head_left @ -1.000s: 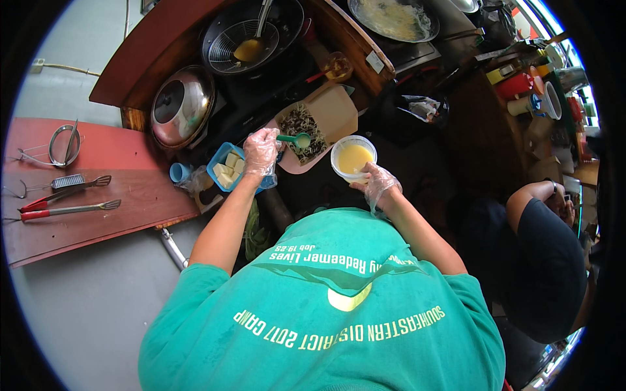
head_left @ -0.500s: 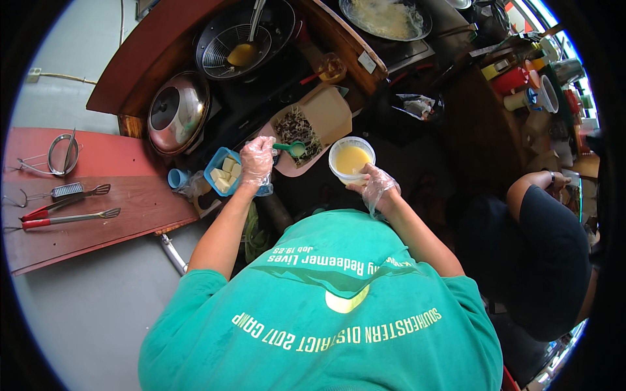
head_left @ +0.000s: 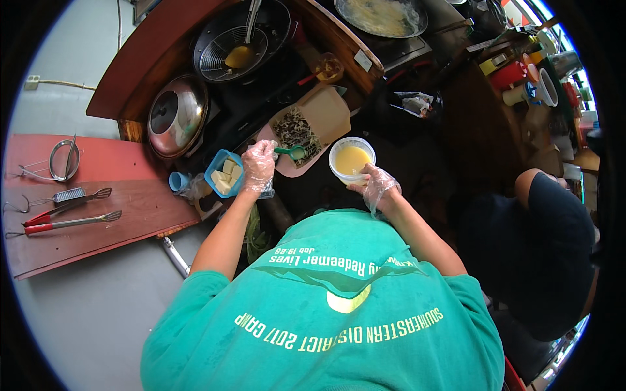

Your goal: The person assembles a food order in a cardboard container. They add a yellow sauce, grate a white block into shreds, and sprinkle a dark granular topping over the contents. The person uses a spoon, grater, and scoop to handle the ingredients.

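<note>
My left hand (head_left: 259, 164), in a clear plastic glove, is closed round the handle of a small green measuring spoon (head_left: 298, 152). The spoon's bowl, with something pale in it, is over a paper food box (head_left: 323, 115) holding dark and whitish shreds (head_left: 293, 128). My right hand (head_left: 378, 186), gloved too, grips a round clear plastic tub (head_left: 334, 174) of pale yellow liquid (head_left: 351, 159) to the right of the box. Beside my left hand stands a blue container (head_left: 214, 163) with pale yellow blocks (head_left: 223, 176) in it; my wrist partly covers it.
At the back are a black wok (head_left: 277, 26) with a wire strainer (head_left: 218, 53), and a pan (head_left: 385, 18) of pale food. A domed lid (head_left: 177, 116) leans at left. Tongs (head_left: 72, 222) and a sieve (head_left: 64, 160) lie on the red-brown board (head_left: 130, 203). Another person (head_left: 554, 241) is at right.
The spoon has shifted very slightly over the box, still in my left hand. My right hand holds the tub nearly still. The person at right has moved their arm.
</note>
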`<act>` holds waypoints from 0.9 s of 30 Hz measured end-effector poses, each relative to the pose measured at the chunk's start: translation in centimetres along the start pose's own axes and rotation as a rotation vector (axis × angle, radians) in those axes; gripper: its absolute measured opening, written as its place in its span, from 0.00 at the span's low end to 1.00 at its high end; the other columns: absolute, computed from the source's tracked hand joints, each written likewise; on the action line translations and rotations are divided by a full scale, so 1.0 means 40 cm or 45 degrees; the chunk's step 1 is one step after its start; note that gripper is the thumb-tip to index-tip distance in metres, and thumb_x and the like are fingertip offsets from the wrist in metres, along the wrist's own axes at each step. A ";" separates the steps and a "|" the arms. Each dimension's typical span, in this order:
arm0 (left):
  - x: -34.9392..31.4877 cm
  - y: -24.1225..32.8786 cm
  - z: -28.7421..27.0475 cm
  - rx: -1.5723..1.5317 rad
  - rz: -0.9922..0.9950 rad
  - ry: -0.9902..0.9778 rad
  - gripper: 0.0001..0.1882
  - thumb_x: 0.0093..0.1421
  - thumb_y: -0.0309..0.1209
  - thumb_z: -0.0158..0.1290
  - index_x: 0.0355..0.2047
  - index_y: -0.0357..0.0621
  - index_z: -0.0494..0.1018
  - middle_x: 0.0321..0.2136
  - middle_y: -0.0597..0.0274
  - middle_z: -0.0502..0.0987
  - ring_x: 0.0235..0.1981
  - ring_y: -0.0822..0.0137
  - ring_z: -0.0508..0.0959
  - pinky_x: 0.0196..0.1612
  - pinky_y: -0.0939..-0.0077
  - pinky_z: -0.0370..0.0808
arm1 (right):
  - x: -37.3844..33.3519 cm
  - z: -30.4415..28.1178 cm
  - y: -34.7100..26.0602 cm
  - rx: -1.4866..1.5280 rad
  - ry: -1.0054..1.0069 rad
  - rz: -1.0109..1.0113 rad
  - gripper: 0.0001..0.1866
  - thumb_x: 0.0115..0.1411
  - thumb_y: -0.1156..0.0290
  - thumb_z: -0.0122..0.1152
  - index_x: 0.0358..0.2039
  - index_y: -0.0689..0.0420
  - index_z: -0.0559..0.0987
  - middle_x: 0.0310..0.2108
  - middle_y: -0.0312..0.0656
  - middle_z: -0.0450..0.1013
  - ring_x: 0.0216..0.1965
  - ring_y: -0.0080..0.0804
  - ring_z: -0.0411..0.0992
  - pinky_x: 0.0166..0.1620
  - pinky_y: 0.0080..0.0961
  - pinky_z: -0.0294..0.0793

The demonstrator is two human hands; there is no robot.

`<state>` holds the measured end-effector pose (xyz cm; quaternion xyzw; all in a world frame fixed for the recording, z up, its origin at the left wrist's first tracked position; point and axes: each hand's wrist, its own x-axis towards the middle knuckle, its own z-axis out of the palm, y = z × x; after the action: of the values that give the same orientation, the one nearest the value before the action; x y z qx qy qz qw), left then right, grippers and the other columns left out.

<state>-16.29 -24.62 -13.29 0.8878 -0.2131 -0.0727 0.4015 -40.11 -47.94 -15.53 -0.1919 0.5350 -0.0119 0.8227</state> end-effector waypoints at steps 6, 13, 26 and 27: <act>0.019 0.031 -0.007 0.079 0.078 0.019 0.10 0.68 0.34 0.58 0.37 0.41 0.84 0.25 0.49 0.83 0.27 0.54 0.84 0.34 0.62 0.78 | -0.007 0.004 -0.002 0.028 -0.037 0.004 0.16 0.66 0.65 0.70 0.42 0.66 0.77 0.44 0.49 0.70 0.47 0.50 0.77 0.46 0.45 0.88; 0.097 0.059 0.041 0.004 0.242 0.167 0.07 0.68 0.29 0.55 0.39 0.42 0.83 0.29 0.47 0.84 0.32 0.44 0.84 0.36 0.55 0.80 | -0.011 0.023 0.003 -0.029 -0.065 0.017 0.19 0.66 0.65 0.69 0.46 0.68 0.77 0.48 0.54 0.73 0.49 0.53 0.79 0.46 0.45 0.88; 0.232 0.048 0.018 0.116 0.525 0.252 0.08 0.68 0.26 0.52 0.40 0.42 0.82 0.32 0.49 0.84 0.36 0.44 0.84 0.40 0.55 0.81 | -0.012 0.015 0.013 -0.068 -0.036 0.018 0.19 0.69 0.63 0.66 0.48 0.67 0.75 0.48 0.52 0.70 0.48 0.52 0.78 0.46 0.46 0.88; 0.229 0.056 0.018 0.137 0.576 0.259 0.07 0.69 0.26 0.53 0.40 0.42 0.82 0.33 0.49 0.85 0.36 0.45 0.85 0.39 0.56 0.82 | -0.012 0.013 0.012 -0.063 -0.039 0.015 0.19 0.69 0.63 0.66 0.48 0.67 0.75 0.48 0.51 0.69 0.48 0.52 0.78 0.46 0.46 0.88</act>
<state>-8.98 -30.43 -11.72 0.8403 -0.3685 0.1200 0.3790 -39.94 -47.21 -15.10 -0.2091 0.5235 0.0093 0.8259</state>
